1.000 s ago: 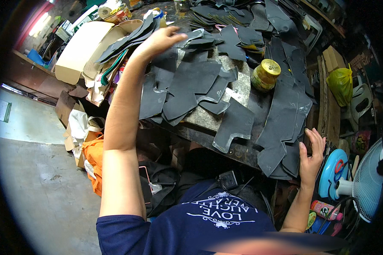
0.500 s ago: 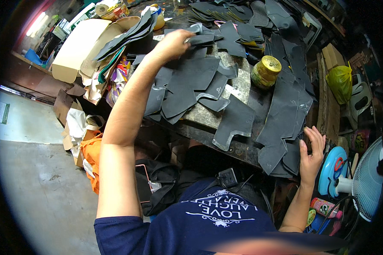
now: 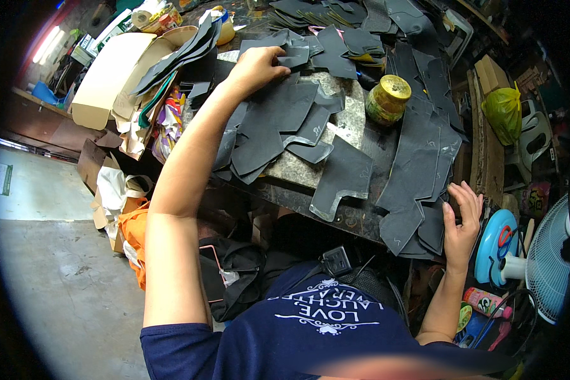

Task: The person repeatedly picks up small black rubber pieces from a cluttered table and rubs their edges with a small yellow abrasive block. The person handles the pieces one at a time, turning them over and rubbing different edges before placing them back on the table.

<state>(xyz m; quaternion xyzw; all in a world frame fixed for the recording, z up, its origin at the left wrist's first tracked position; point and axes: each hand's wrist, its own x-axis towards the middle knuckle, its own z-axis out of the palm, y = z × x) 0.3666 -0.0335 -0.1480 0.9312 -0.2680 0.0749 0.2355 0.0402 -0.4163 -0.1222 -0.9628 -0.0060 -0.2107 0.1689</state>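
My left hand (image 3: pixel 258 69) reaches to the far part of the worktable, its fingers curled on a dark grey cut piece (image 3: pixel 292 57) of flat sheet material; the fingertips are partly hidden. Below it, a loose pile of similar dark pieces (image 3: pixel 269 123) overlaps, some with pale edges and chalk-like marks. One angular piece (image 3: pixel 342 171) lies apart near the front edge. My right hand (image 3: pixel 463 218) is open at the table's right front corner, fingers spread, beside a stack of long dark pieces (image 3: pixel 415 158). It holds nothing.
A yellowish jar (image 3: pixel 388 100) stands right of the pile on the table. Opened cardboard (image 3: pixel 111 79) and more dark sheets (image 3: pixel 180 54) are at the left. Further stacks lie at the back. A white fan (image 3: pixel 544 259) and a blue round object (image 3: pixel 495 244) are at the right.
My left hand has shifted slightly, its fingers curling lower over the dark pieces. My right hand stays open at the corner. The whole view has moved a little.
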